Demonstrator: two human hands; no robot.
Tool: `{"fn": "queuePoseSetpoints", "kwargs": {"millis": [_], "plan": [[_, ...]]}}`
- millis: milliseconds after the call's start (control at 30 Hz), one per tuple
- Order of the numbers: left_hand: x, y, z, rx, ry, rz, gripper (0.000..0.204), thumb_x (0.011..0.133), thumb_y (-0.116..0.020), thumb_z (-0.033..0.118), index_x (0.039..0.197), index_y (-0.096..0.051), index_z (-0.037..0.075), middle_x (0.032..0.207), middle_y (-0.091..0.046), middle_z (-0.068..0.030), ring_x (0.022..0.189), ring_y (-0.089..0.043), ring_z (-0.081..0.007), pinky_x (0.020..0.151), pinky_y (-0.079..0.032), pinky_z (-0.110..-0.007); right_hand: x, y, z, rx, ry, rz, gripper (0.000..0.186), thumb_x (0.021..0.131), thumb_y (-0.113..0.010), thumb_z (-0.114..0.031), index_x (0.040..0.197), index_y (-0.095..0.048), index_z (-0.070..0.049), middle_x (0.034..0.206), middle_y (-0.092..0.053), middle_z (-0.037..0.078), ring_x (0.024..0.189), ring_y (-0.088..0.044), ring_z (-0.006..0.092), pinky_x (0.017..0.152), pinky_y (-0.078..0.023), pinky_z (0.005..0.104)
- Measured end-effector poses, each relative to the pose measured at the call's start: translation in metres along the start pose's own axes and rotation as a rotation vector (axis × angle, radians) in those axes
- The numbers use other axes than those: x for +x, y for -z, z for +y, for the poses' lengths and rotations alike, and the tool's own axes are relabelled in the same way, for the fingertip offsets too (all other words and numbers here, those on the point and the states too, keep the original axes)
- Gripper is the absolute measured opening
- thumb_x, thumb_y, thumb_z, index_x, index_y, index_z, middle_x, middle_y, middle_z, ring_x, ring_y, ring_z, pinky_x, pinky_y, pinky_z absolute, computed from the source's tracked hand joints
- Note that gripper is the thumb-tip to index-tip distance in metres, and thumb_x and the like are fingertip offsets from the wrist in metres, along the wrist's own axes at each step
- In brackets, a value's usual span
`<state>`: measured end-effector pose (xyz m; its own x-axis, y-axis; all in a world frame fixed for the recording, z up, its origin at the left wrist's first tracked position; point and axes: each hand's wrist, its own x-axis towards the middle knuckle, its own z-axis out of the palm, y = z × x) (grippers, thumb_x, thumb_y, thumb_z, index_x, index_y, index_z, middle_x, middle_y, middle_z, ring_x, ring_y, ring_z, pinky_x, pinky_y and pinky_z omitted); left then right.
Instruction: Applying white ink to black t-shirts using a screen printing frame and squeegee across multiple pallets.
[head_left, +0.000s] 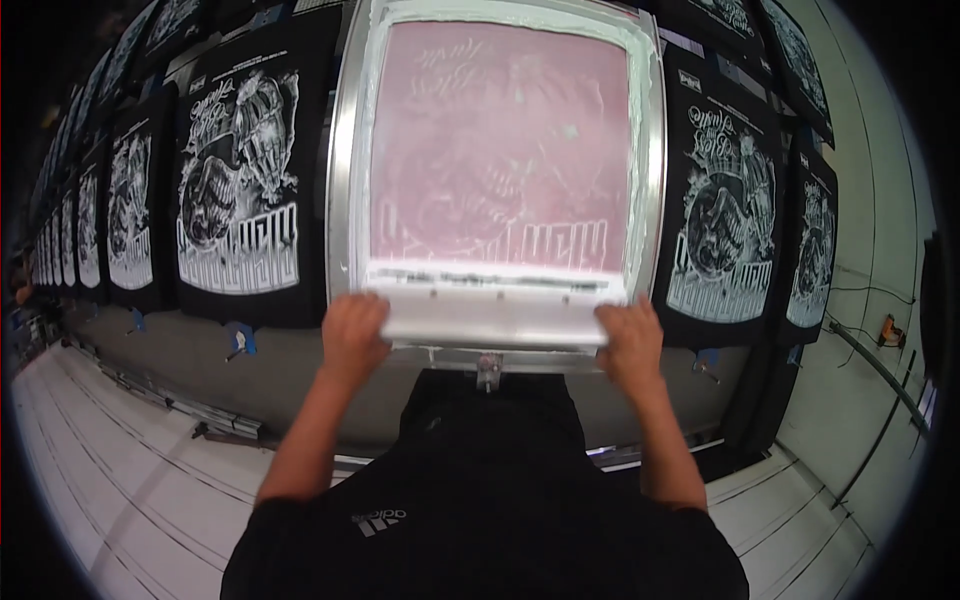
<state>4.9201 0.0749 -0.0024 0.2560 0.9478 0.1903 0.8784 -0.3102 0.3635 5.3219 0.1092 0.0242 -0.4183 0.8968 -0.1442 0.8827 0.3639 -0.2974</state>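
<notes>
Both hands grip a wide silver metal squeegee (pixel 497 318) at the near end of a screen, my left hand (pixel 352 335) round its left end and my right hand (pixel 630 338) round its right. The screen's aluminium frame (pixel 346 170) holds pinkish mesh (pixel 500 130) with a faint white reversed design and pale material along the inner edges. A white band with dark streaks lies just beyond the squeegee. A small metal clamp (pixel 488 372) sits at the frame's front middle, in front of my body. Whatever lies under the screen is hidden.
Rows of black shirts with white prints, including one on the left (pixel 240 170) and one on the right (pixel 720 200), line a long grey bench (pixel 185 365). A metal rail (pixel 180 400) runs along its edge. An orange tool (pixel 892 330) and cables are at right, above a lined white floor (pixel 110 480).
</notes>
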Motion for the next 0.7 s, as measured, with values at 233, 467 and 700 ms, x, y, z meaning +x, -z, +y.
{"fn": "queuePoseSetpoints", "kwargs": {"millis": [233,467,700], "plan": [[0.239,-0.022,-0.098,0.133,0.071,-0.062,0.031,0.064,-0.075,0.014,0.095,-0.068,0.012,0.082,-0.065,-0.0144,0.082,-0.064,-0.0364,0.073,-0.053,-0.044,0.227,0.043,0.08,-0.164,-0.09,0.082,0.049,0.06,-0.067,-0.004,0.109,-0.069,-0.013,0.092,-0.068,0.015,0.089,-0.062,0.035,0.089,-0.051,0.0421],[0.41,-0.012,-0.168,0.128,-0.07,-0.108,0.037,0.073,-0.076,0.034,0.104,-0.07,0.016,0.086,-0.07,-0.0162,0.08,-0.067,-0.0345,0.072,-0.053,-0.044,0.402,0.09,0.149,-0.294,0.055,0.086,0.045,0.069,-0.063,-0.016,0.113,-0.068,-0.011,0.101,-0.069,0.019,0.098,-0.065,0.0348,0.086,-0.052,0.0423],[0.263,0.034,-0.099,0.129,0.084,-0.242,0.042,0.075,-0.077,0.033,0.107,-0.07,0.007,0.083,-0.069,-0.0143,0.078,-0.067,-0.0323,0.072,-0.053,-0.042,0.23,0.108,0.069,-0.184,-0.164,-0.129,0.036,0.076,-0.067,-0.021,0.11,-0.07,-0.008,0.092,-0.065,0.022,0.085,-0.066,0.0355,0.076,-0.053,0.0446]]}}
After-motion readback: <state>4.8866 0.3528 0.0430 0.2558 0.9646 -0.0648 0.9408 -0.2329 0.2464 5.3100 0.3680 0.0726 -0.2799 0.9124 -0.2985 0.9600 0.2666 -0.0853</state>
